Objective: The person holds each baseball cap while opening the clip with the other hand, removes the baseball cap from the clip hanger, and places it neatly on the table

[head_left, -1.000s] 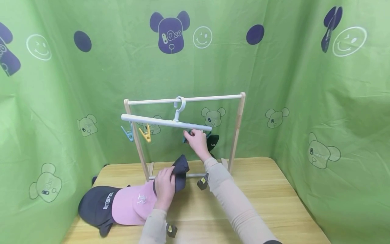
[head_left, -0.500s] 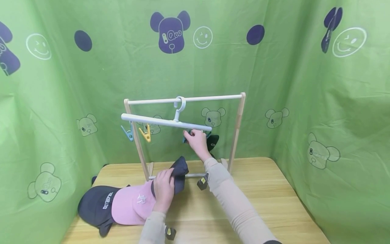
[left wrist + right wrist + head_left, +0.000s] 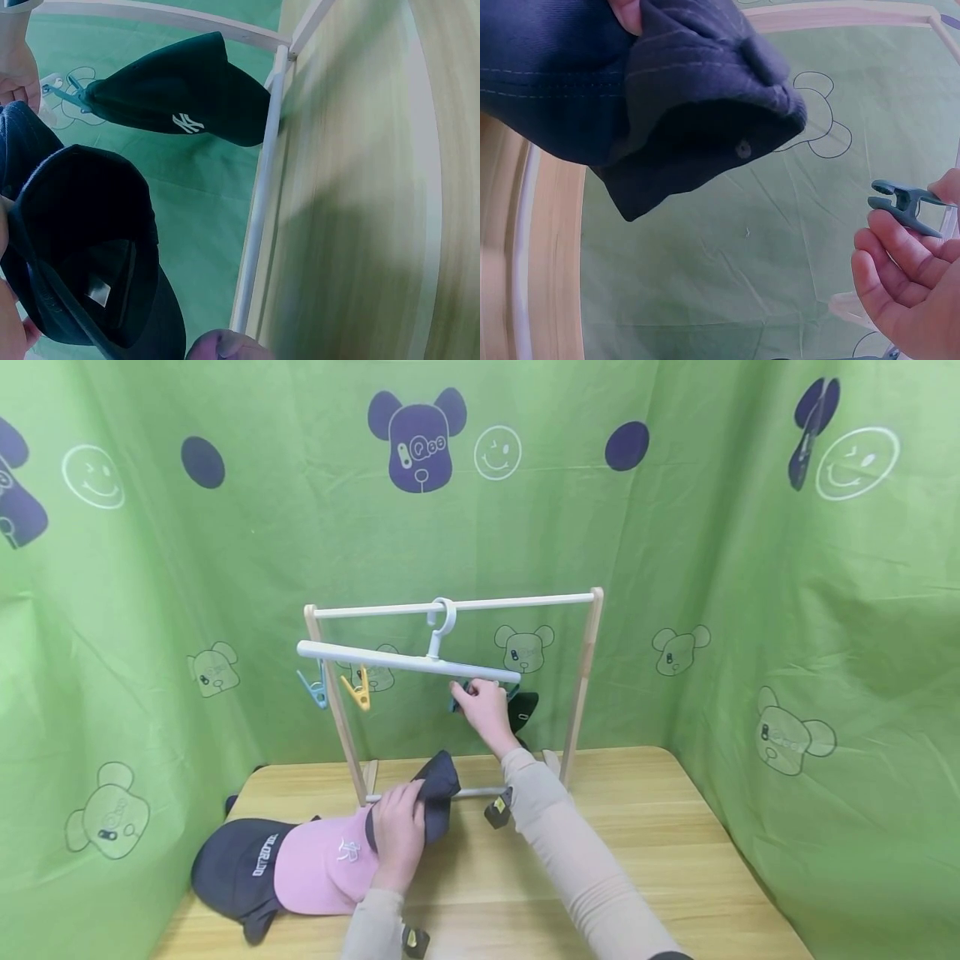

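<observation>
My left hand [image 3: 400, 828] grips a dark navy cap [image 3: 437, 793] just above the table, in front of the rack. The left wrist view looks into the hollow of this cap [image 3: 90, 225]. Under the right half of a white hanger [image 3: 375, 656], my right hand [image 3: 486, 708] pinches a teal clip [image 3: 904, 204] between thumb and fingers. In the right wrist view the clip's jaws stand apart with nothing between them, and the navy cap is a short way off. A dark green cap [image 3: 180, 90] with a white logo hangs from another teal clip [image 3: 75, 94], mostly behind my right hand in the head view.
The hanger hooks over the top bar [image 3: 525, 600] of a wooden rack. A blue clip [image 3: 316, 689] and a yellow clip [image 3: 360, 691] hang on its left half. On the table's left lie a pink cap [image 3: 318, 872] and a black cap [image 3: 228, 868], overlapping. Green curtain surrounds the table.
My left hand has shifted a little to the left and down with the navy cap. The right hand stays where it was on the teal clip.
</observation>
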{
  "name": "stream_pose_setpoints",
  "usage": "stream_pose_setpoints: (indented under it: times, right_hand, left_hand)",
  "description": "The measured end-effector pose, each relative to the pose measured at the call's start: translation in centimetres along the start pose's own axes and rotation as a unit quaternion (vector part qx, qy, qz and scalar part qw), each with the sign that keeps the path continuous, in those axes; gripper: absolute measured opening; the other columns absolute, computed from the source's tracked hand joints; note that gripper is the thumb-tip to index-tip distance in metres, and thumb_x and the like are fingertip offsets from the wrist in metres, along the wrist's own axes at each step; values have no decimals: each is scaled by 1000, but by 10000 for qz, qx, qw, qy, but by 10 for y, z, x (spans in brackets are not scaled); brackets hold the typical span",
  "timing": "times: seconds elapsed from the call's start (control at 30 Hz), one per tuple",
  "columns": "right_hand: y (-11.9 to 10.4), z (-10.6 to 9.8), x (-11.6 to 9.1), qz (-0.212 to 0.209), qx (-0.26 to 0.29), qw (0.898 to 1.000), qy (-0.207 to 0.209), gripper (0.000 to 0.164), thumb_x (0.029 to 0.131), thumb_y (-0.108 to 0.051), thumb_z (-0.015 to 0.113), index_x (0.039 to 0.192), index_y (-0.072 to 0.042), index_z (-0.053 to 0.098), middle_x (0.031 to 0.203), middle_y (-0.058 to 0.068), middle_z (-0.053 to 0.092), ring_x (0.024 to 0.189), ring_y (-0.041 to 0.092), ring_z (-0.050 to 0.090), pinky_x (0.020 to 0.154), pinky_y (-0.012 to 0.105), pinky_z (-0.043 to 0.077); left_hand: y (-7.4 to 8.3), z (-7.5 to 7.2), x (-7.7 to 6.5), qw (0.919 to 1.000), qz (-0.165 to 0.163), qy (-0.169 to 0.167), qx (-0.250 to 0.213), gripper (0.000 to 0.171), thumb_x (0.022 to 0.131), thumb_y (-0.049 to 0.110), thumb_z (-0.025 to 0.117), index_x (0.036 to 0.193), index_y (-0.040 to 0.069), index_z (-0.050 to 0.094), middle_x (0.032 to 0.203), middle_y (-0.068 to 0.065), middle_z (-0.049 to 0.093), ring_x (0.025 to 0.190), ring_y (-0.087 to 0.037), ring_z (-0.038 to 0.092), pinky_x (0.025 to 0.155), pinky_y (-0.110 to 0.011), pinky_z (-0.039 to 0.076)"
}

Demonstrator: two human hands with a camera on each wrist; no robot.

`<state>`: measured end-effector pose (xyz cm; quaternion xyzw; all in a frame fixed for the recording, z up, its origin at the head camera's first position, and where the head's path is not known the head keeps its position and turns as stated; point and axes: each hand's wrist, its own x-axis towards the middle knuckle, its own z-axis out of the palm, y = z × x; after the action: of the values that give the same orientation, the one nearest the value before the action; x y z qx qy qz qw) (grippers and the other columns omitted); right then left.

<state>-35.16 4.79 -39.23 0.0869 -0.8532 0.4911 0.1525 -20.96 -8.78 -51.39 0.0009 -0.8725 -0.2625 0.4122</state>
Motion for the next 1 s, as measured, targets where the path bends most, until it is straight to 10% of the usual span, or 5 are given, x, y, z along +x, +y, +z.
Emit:
stream_pose_setpoints:
  times: [1.0]
  right_hand:
    - [0,0,0,-60,44,10000,-23,41,91,-39,63,61,-13,51,61,7,67,52,16,60,46,23,37]
  left_hand:
    - [-11,-1,-14,9992,325,193,163,24,79,7,72,101,14,72,99,-9,73,91,-28,64,84,-50,47]
